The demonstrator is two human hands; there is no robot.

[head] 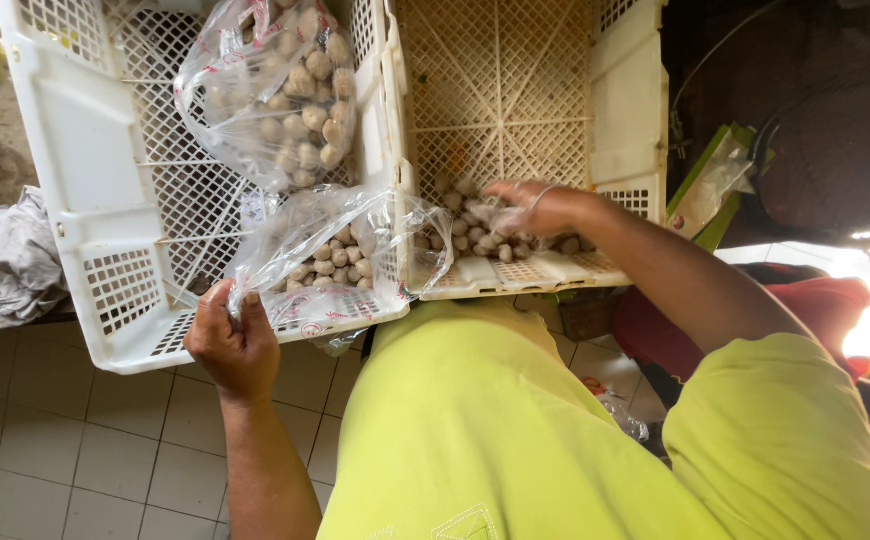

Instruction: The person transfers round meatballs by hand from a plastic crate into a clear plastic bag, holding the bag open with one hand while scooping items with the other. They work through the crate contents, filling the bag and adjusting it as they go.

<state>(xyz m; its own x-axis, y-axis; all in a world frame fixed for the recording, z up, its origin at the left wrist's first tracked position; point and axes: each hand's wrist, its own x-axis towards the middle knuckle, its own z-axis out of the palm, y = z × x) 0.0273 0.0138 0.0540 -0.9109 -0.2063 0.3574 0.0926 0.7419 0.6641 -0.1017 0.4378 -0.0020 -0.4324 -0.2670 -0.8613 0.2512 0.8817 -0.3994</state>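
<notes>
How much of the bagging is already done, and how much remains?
Done: one filled bag lies in the left crate. In hand: the left hand holds a part-filled bag open while the right hand grabs balls. Left: loose balls in the right crate.

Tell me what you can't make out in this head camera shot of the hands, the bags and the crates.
- Right hand: blurred over the loose balls in the right crate; whether its fingers hold any is unclear.
- Open bag: crinkled plastic blurs the count inside.
- Left hand: its fingers are curled under, hidden behind the hand.
- Filled bag and left crate: cut off by the top edge.
</notes>
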